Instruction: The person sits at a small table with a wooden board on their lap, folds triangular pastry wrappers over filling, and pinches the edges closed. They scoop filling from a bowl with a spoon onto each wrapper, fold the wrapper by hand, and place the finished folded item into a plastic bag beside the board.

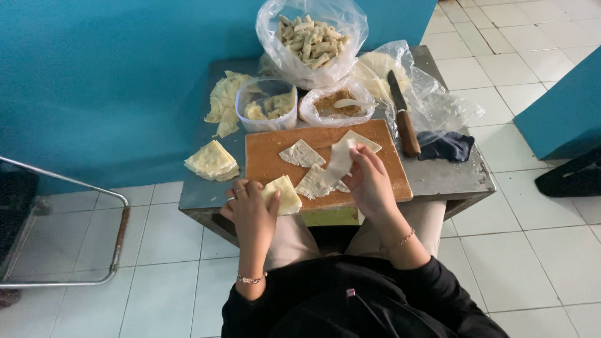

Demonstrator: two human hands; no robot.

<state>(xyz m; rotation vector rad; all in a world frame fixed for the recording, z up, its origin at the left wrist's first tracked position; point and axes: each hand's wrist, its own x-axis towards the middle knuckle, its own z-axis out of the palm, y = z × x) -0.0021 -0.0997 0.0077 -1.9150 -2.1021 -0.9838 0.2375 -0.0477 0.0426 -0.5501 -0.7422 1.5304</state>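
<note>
My left hand (251, 209) grips a small stack of pale folded wrappers (285, 193) at the near left corner of the wooden cutting board (266, 156). My right hand (369, 181) pinches one thin wrapper sheet (340, 160) and lifts it off the board. Two triangular wrapper pieces (302, 153) lie flat on the board, and another (313, 184) lies just under the lifted sheet. A further sheet (363, 140) rests near the board's far edge.
On the small metal table (447, 175): a stack of wrappers (213, 161), a plastic tub (266, 105), a bag of filling with a spoon (338, 105), a big bag of finished rolls (311, 39), a knife (404, 116), a dark cloth (446, 146). Metal frame (116, 235) at left.
</note>
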